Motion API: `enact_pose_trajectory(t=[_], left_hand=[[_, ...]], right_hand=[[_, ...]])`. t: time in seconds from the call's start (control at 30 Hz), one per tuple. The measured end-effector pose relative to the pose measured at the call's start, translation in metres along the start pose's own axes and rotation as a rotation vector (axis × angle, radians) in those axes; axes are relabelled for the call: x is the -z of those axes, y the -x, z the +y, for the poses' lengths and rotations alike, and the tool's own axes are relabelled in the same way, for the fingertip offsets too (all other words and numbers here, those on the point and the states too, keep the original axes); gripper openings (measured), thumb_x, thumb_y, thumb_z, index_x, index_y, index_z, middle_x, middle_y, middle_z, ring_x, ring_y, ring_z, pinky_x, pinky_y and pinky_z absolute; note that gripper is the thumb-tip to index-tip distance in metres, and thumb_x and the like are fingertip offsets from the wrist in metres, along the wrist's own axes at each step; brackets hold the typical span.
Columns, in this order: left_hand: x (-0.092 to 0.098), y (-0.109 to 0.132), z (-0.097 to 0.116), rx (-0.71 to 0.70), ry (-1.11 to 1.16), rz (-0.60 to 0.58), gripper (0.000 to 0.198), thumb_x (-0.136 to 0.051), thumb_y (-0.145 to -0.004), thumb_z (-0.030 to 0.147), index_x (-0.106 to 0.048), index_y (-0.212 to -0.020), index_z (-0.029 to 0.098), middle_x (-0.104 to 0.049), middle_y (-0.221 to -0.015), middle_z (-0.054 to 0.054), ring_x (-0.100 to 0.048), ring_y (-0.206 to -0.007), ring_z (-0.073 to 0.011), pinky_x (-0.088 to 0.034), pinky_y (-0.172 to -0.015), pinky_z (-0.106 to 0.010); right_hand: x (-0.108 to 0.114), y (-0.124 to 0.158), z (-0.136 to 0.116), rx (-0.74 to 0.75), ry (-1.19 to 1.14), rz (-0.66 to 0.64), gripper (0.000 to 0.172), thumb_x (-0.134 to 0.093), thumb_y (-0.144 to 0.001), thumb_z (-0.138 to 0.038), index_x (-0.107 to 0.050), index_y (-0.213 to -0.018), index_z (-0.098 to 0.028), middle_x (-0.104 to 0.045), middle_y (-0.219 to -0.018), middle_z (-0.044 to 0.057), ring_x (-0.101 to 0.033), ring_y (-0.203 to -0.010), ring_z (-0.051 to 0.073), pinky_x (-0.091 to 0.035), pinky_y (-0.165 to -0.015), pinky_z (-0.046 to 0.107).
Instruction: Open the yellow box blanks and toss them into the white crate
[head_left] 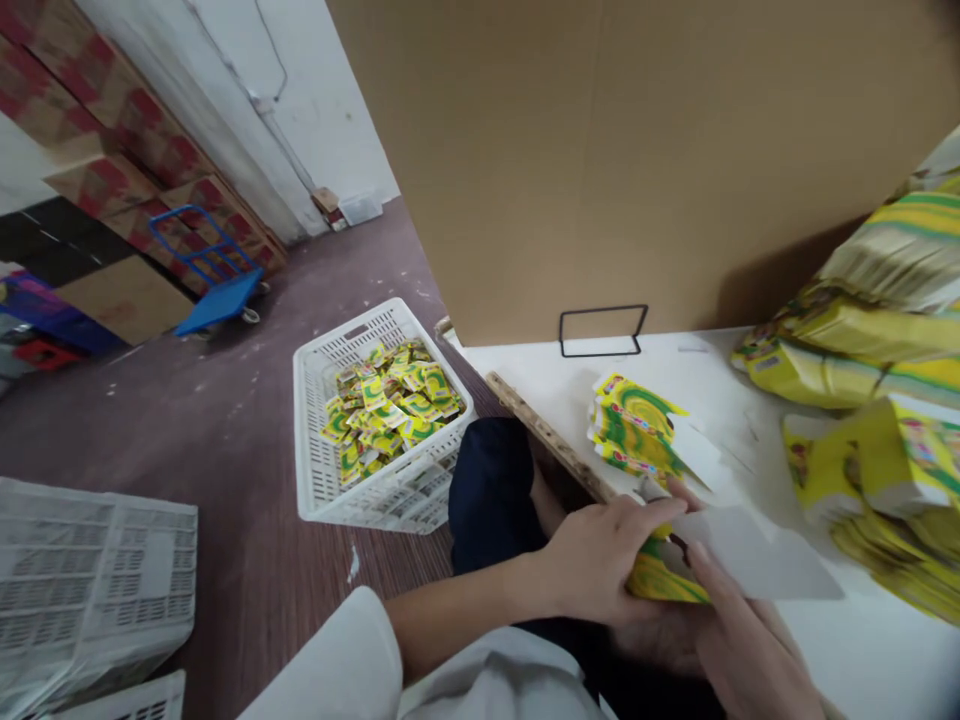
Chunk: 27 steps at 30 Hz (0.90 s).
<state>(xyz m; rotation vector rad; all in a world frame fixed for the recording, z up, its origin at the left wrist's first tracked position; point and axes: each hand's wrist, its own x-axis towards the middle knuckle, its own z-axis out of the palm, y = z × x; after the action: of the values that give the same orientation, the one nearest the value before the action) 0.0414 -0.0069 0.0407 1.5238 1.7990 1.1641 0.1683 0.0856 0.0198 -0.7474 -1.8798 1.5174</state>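
My left hand (600, 555) grips a yellow and green printed cardboard carton (660, 582) above my lap, its fingers bent over the near end. My right hand (739, 640) holds the same carton from the other side, the thumb lying along its pale, unprinted flap. The carton looks partly folded, and its underside is hidden by my hands. Just beyond them on the white table (847, 640) lie several flat cartons (634, 425) of the same print, overlapping one another. A thin black wire frame (604, 332) stands behind those.
Bundled carton stacks (885, 480) are piled on the table's right. A large cardboard sheet (637, 160) rises along the back. On the floor at left, a white basket (315, 440) holds many small yellow packets; more crates (97, 570), a blue trolley (221, 300) and stacked boxes stand around.
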Motion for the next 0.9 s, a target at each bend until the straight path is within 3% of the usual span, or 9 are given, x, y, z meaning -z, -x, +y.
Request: enact_pose_trajectory(t=[0.1,0.17,0.27,0.37,0.47,0.53,0.73,0.83,0.9], left_hand=[[-0.002,0.004,-0.004,-0.018,-0.017,-0.009,0.076,-0.070,-0.080,0.043,-0.045,-0.149,0.022,-0.060,-0.130,-0.018,-0.062,-0.115,-0.0376,-0.052,-0.093,-0.046],[-0.003,0.006,-0.006,0.001,-0.031,-0.043,0.071,-0.073,-0.075,0.038,-0.051,-0.141,0.021,-0.059,-0.128,-0.017,-0.064,-0.111,-0.0377,-0.054,-0.087,-0.045],[-0.004,0.006,-0.010,0.051,0.006,-0.056,0.075,-0.074,-0.070,0.032,-0.046,-0.139,0.019,-0.057,-0.130,-0.018,-0.065,-0.109,-0.0370,-0.054,-0.088,-0.046],[-0.004,0.004,-0.014,-0.004,0.041,0.035,0.085,-0.073,-0.069,0.033,-0.036,-0.143,0.014,-0.052,-0.134,-0.023,-0.061,-0.116,-0.0381,-0.053,-0.092,-0.048],[0.002,0.003,-0.014,-0.114,-0.060,0.134,0.081,-0.076,-0.066,0.032,-0.042,-0.137,0.011,-0.053,-0.133,-0.026,-0.052,-0.128,-0.0425,-0.047,-0.101,-0.055],[0.010,0.005,-0.012,-0.062,-0.098,0.143,0.074,-0.077,-0.067,0.028,-0.049,-0.133,0.014,-0.059,-0.129,-0.023,-0.055,-0.124,-0.0415,-0.044,-0.103,-0.057],[0.039,0.009,0.000,0.166,0.162,0.134,0.069,-0.081,-0.064,0.022,-0.060,-0.129,0.022,-0.069,-0.124,-0.012,-0.064,-0.115,-0.0366,-0.045,-0.104,-0.049],[0.046,0.003,0.000,0.133,0.015,0.025,0.079,-0.082,-0.065,0.021,-0.050,-0.137,0.025,-0.072,-0.119,-0.007,-0.066,-0.112,-0.0307,-0.046,-0.102,-0.045],[0.045,-0.002,-0.001,0.058,-0.101,-0.007,0.082,-0.081,-0.068,0.021,-0.044,-0.141,0.026,-0.071,-0.122,-0.006,-0.066,-0.112,-0.0271,-0.048,-0.101,-0.042]], right_hand=[[0.001,-0.001,0.003,-0.200,-0.220,-0.031,0.057,-0.052,-0.098,-0.050,-0.050,-0.151,-0.028,-0.071,-0.129,0.010,-0.070,-0.119,0.029,-0.061,-0.097,0.042],[0.002,0.002,0.007,-0.226,-0.248,-0.049,0.058,-0.051,-0.099,-0.052,-0.051,-0.150,-0.026,-0.068,-0.135,0.011,-0.066,-0.124,0.028,-0.057,-0.103,0.042],[0.002,0.011,0.006,-0.092,-0.106,-0.066,0.058,-0.056,-0.095,-0.050,-0.054,-0.148,-0.025,-0.063,-0.142,0.012,-0.060,-0.132,0.030,-0.051,-0.109,0.045],[0.001,0.016,-0.003,0.093,0.159,-0.090,0.048,-0.062,-0.091,-0.036,-0.064,-0.139,-0.029,-0.056,-0.150,0.009,-0.054,-0.138,0.032,-0.048,-0.113,0.047],[0.002,0.014,-0.009,0.177,0.325,-0.010,0.044,-0.049,-0.093,-0.020,-0.070,-0.130,-0.030,-0.057,-0.148,0.008,-0.054,-0.139,0.030,-0.047,-0.113,0.048],[0.004,0.010,-0.007,0.201,0.365,0.023,0.045,-0.048,-0.094,-0.019,-0.067,-0.134,-0.029,-0.058,-0.148,0.009,-0.053,-0.140,0.029,-0.048,-0.112,0.046],[0.018,-0.004,-0.009,0.206,0.408,-0.242,0.034,-0.056,-0.099,-0.042,-0.073,-0.123,-0.025,-0.055,-0.149,0.016,-0.050,-0.143,0.032,-0.053,-0.105,0.042],[0.027,-0.012,-0.020,0.220,0.325,-0.412,0.030,-0.057,-0.099,-0.041,-0.073,-0.116,-0.023,-0.059,-0.140,0.017,-0.049,-0.143,0.031,-0.050,-0.108,0.042],[0.027,-0.015,-0.024,0.234,0.268,-0.421,0.031,-0.064,-0.095,-0.042,-0.069,-0.117,-0.021,-0.058,-0.136,0.017,-0.048,-0.142,0.032,-0.049,-0.109,0.043]])
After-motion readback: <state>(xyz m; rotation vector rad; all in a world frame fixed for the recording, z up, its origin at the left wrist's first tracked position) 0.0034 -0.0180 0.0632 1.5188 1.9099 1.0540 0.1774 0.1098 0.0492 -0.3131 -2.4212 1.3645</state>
